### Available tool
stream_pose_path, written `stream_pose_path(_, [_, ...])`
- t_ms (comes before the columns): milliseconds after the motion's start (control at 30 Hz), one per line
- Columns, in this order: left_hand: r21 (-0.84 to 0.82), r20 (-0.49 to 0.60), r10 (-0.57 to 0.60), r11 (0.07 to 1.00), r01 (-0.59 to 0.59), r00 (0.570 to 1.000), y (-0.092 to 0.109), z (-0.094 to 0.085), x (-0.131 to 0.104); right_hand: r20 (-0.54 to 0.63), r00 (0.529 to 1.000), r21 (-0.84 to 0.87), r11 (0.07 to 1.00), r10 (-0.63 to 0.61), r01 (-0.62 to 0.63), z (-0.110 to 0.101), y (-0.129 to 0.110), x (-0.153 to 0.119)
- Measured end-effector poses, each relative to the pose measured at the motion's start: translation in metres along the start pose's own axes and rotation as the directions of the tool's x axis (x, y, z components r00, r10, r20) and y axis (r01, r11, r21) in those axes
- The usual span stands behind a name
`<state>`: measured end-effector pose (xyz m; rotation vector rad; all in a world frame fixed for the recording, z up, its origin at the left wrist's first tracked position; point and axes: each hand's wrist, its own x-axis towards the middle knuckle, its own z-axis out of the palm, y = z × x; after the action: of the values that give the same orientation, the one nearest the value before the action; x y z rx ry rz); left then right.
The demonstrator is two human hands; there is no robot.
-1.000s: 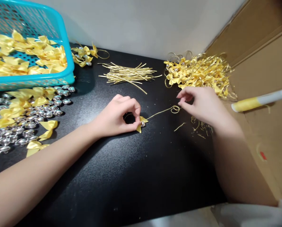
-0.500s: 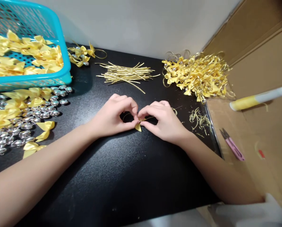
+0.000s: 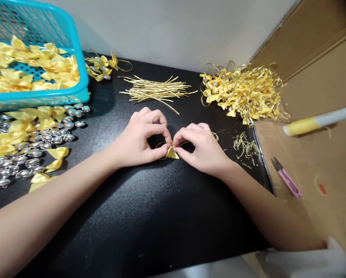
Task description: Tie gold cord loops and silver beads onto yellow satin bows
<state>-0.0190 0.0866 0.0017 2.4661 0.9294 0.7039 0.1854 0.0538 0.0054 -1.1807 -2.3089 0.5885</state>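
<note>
Near the middle of the black table, a yellow ribbon bow (image 3: 172,153) sits between my two hands. My left hand (image 3: 146,137) pinches it at its left side with thumb and forefinger. From the right, my right hand (image 3: 197,144) also closes thumb and forefinger at the bow's knot. Thin gold cord curves out on both sides of the bow, partly hidden by the fingers. Just beyond the hands lies a bundle of cut gold cords (image 3: 159,90). Whether a bell is attached to the bow is hidden.
A turquoise basket (image 3: 81,77) of yellow bows stands at left, with silver bells (image 3: 57,139) and loose bows before it. Finished bows with cord loops (image 3: 242,90) are heaped at back right. Cord scraps (image 3: 245,146), pink thread snips (image 3: 287,179) and a yellow-white roll (image 3: 320,121) lie rightward.
More of the yellow bow now shows between the fingertips, its tails spread toward me. My left hand has risen slightly, its fingers a little more arched; the right hand has barely shifted.
</note>
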Motion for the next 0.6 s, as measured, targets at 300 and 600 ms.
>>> stream_pose_path(300, [-0.021,0.083,0.006,1.000,-0.004,0.997,-0.0022,0.0022,-0.0009,-0.020,1.000,0.001,1.000,-0.004,0.004,0.0014,0.0008,0.0003])
stream_pose_path(600, [0.024,-0.003,0.067,0.997,-0.066,0.998,-0.0040,0.0015,-0.0014,-0.029,1.000,-0.013,1.000,-0.001,0.001,-0.0002,0.0000,0.0009])
